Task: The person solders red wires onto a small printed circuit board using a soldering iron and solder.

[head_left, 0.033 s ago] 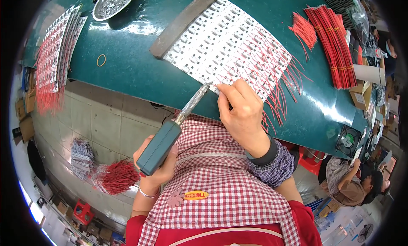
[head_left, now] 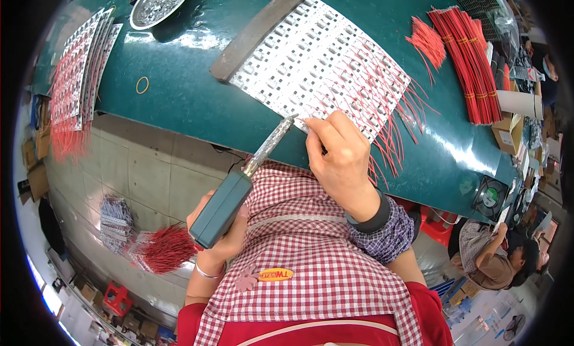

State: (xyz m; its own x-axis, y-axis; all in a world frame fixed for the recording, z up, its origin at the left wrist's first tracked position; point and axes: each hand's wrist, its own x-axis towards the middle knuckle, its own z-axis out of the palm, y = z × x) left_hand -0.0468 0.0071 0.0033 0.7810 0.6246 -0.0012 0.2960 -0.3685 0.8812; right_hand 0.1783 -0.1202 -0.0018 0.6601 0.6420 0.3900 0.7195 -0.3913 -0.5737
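Nearest the person, over a red-and-white checked apron (head_left: 311, 268), the left hand (head_left: 218, 229) is wrapped around the teal handle of a soldering iron (head_left: 242, 184), fingers closed tight on it. The iron slants up and to the right, its metal tip reaching the near edge of a white panel (head_left: 323, 62) of small circuit boards. The right hand (head_left: 341, 157) rests on the green table (head_left: 179, 101) at that same edge, fingertips pinched narrowly together just beside the iron's tip; whether they hold a wire there I cannot tell. The panel lies tilted across the table, with thin red wires (head_left: 400, 125) fanning out from its right side and trailing toward the table's near edge. A dark bar (head_left: 257, 32) lies along the panel's far left edge. Further left, a rubber band (head_left: 142, 84) sits alone on the table, and beyond it more wired panels (head_left: 78, 71) are stacked at the left end. At the far side stands a metal dish (head_left: 158, 2), and on the far right lie bundles (head_left: 472, 59) of red wires. On the floor to the lower left is another heap (head_left: 161, 250) of red wires.
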